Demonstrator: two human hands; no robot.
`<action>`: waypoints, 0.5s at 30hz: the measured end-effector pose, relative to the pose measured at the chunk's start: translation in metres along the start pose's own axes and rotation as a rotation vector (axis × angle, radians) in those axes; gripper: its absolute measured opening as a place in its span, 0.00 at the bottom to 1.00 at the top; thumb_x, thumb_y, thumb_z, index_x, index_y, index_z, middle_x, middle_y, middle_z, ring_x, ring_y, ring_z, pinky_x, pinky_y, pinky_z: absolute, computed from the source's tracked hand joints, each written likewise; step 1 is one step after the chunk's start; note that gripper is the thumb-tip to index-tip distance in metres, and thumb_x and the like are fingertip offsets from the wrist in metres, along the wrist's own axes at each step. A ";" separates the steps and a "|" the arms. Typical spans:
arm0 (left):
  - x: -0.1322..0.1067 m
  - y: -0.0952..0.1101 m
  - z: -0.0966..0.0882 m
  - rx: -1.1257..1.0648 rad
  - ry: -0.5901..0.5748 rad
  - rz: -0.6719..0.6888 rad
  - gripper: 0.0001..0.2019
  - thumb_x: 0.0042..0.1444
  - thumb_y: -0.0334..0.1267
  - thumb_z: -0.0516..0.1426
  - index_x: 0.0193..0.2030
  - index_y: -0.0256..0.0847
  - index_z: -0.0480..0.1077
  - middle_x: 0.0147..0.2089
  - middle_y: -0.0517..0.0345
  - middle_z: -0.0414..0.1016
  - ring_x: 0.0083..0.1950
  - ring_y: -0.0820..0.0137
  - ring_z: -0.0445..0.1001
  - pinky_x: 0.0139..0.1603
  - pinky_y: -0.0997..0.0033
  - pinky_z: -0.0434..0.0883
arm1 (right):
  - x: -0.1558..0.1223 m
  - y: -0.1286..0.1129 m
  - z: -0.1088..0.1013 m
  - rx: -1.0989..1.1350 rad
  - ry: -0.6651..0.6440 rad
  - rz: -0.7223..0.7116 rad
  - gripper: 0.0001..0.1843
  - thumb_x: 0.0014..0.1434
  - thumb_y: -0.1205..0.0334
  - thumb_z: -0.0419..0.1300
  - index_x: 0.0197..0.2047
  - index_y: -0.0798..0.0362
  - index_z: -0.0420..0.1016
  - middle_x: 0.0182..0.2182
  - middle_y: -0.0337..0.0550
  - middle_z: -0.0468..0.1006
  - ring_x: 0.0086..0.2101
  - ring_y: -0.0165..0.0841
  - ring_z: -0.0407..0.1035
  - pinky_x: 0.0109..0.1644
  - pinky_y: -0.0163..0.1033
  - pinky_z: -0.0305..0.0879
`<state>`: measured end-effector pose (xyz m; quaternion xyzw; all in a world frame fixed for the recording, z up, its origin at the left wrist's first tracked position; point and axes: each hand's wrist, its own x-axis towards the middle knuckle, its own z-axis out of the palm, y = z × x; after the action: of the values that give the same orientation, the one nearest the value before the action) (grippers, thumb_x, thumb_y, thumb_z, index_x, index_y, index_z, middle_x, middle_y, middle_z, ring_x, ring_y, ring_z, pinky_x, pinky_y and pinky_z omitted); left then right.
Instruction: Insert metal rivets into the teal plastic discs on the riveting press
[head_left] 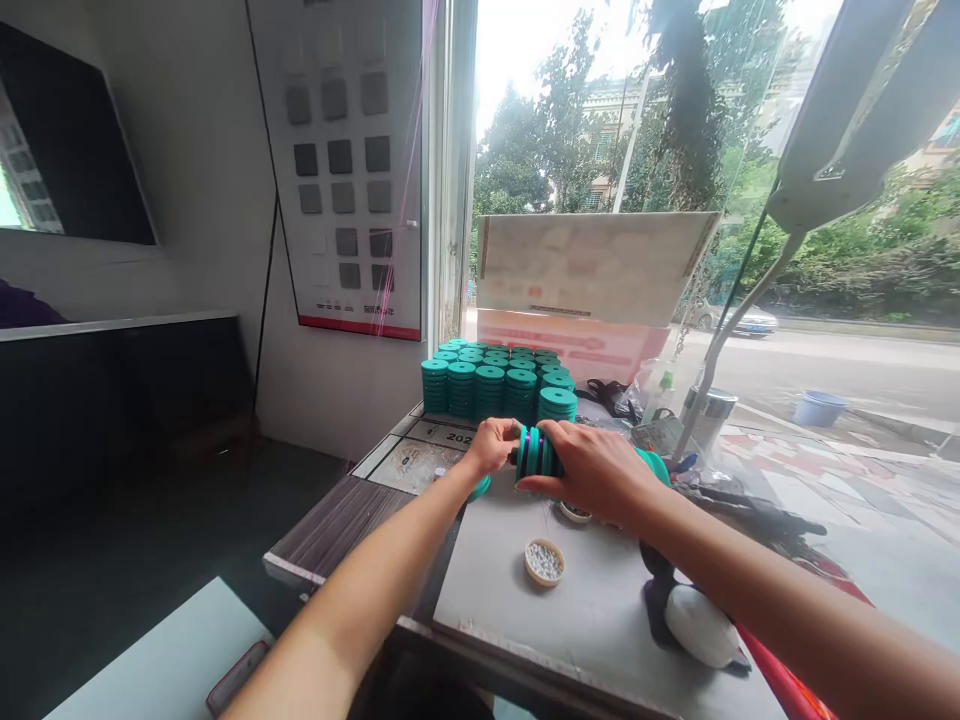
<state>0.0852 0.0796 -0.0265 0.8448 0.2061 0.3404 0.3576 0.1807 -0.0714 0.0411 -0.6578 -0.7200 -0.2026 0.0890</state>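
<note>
A short row of green round spools, with purple showing in the grooves between the discs, lies on its side above the white board. My right hand is wrapped round its right part. At the left end, my left hand has its fingers pinched together, touching the end; whatever is between the fingertips is too small to make out. A loose green disc shows partly below the left wrist. On the board stands a small round dish of white beads; a second small dish is partly hidden under the right hand.
Several stacks of green spools stand at the back by the window. A lamp arm rises on the right beside a metal cup and plastic clutter. A white rounded object lies at the board's right edge. A phone rests lower left.
</note>
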 end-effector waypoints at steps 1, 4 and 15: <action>0.011 0.008 -0.008 0.093 -0.025 0.046 0.09 0.55 0.37 0.55 0.28 0.33 0.66 0.25 0.64 0.67 0.27 0.75 0.67 0.30 0.72 0.67 | 0.000 -0.001 0.001 0.010 0.013 0.004 0.26 0.52 0.38 0.53 0.40 0.53 0.64 0.32 0.45 0.74 0.33 0.42 0.70 0.27 0.39 0.57; 0.031 0.044 -0.033 0.386 -0.118 0.175 0.02 0.51 0.31 0.57 0.30 0.34 0.69 0.28 0.61 0.71 0.33 0.71 0.70 0.38 0.67 0.67 | -0.001 -0.003 0.002 0.040 0.044 0.020 0.26 0.50 0.40 0.56 0.41 0.54 0.64 0.33 0.45 0.74 0.34 0.42 0.70 0.30 0.40 0.59; 0.005 0.151 -0.042 1.114 -0.360 0.074 0.05 0.41 0.22 0.59 0.20 0.32 0.70 0.28 0.43 0.74 0.37 0.55 0.74 0.35 0.62 0.70 | -0.003 -0.003 0.010 0.058 0.105 0.034 0.23 0.49 0.43 0.59 0.38 0.53 0.63 0.33 0.44 0.74 0.33 0.40 0.69 0.31 0.38 0.54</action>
<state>0.0738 0.0026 0.1095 0.9566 0.2604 0.0441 -0.1229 0.1794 -0.0700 0.0307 -0.6553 -0.7087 -0.2144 0.1494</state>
